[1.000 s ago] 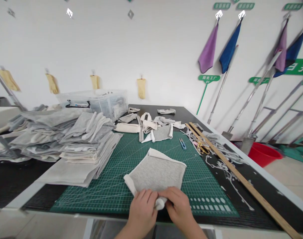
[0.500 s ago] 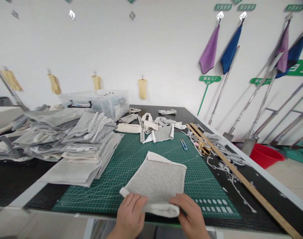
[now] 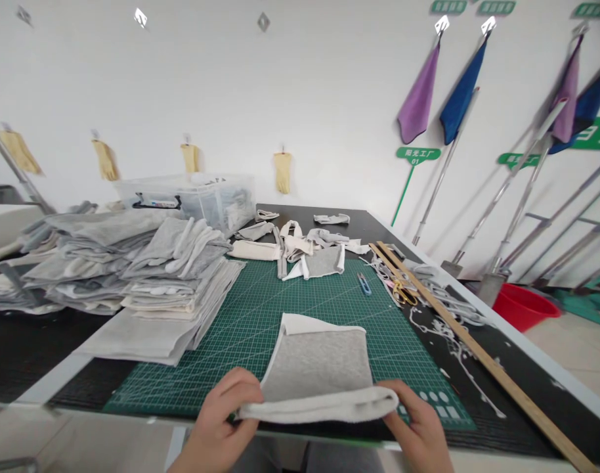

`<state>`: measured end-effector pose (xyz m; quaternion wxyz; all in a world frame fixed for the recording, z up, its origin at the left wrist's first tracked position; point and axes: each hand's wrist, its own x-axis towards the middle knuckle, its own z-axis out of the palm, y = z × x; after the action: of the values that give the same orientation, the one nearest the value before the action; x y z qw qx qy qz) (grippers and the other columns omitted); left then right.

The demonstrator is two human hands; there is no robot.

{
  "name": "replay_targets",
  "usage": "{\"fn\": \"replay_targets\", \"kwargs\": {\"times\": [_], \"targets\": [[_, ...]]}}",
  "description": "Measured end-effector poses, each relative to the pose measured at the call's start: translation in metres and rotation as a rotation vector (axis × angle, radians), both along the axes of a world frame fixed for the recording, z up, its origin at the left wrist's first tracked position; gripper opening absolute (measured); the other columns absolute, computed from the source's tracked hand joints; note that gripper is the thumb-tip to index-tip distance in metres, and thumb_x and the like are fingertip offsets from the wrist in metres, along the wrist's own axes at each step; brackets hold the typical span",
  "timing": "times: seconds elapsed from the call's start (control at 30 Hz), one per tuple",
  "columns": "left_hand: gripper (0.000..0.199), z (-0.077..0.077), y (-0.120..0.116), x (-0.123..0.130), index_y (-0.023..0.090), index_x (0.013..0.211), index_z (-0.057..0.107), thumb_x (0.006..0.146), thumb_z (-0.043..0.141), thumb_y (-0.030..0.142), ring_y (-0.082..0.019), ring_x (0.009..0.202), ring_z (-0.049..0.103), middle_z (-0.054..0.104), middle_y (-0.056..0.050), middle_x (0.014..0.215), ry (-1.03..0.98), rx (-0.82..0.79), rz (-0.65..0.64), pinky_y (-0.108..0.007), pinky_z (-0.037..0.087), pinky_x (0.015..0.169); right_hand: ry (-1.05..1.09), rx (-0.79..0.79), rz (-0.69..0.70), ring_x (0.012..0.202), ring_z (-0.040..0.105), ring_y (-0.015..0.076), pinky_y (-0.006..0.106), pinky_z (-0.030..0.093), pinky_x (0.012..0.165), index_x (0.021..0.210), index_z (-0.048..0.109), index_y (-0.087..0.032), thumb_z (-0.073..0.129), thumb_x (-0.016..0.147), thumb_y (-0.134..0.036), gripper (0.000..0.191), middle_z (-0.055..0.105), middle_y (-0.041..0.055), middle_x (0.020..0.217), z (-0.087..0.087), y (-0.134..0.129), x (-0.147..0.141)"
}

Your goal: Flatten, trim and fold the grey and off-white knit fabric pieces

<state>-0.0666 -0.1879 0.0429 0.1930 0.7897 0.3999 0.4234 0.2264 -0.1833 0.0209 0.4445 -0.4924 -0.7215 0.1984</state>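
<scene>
A grey fabric piece with white folded edges lies on the green cutting mat near the table's front edge. Its near edge is a thick white fold, lifted slightly. My left hand pinches the left end of that fold between thumb and fingers. At the right end, my right hand grips the fold in the same way. Farther back on the mat is another grey piece with white edges, beside blue thread snips.
Stacked grey fabric fills the left side, with a clear plastic box behind it. Fabric scraps lie at the back. On the right are wooden strips, gold scissors and loose threads. A red basin stands beyond the table.
My hands have moved apart, and the near fold between them is stretched wider and straighter. The fabric piece has turned slightly and its far edge sits a little nearer.
</scene>
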Motion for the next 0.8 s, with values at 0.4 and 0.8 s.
{"fn": "replay_targets", "kwargs": {"times": [0.4, 0.8], "targets": [[0.035, 0.006, 0.118, 0.023, 0.015, 0.093, 0.044, 0.060, 0.051, 0.022, -0.007, 0.056, 0.040, 0.040, 0.003, 0.061, -0.284, -0.473, 0.048, -0.019, 0.032, 0.053, 0.050, -0.254, -0.209, 0.054, 0.038, 0.0111, 0.021, 0.028, 0.050, 0.063, 0.043, -0.014, 0.042, 0.072, -0.039, 0.027, 0.038, -0.0003, 0.056, 0.001, 0.076, -0.001], [0.026, -0.037, 0.163, 0.035, 0.023, 0.086, 0.051, 0.061, 0.049, 0.027, -0.012, 0.071, 0.047, 0.052, 0.001, 0.080, 0.338, -0.407, 0.316, -0.022, 0.032, 0.060, -0.457, -0.325, -0.205, 0.102, 0.031, 0.0255, 0.037, 0.027, 0.076, 0.110, 0.044, -0.023, 0.050, 0.061, -0.028, 0.050, 0.035, 0.0051, 0.116, -0.002, 0.118, -0.005]]}}
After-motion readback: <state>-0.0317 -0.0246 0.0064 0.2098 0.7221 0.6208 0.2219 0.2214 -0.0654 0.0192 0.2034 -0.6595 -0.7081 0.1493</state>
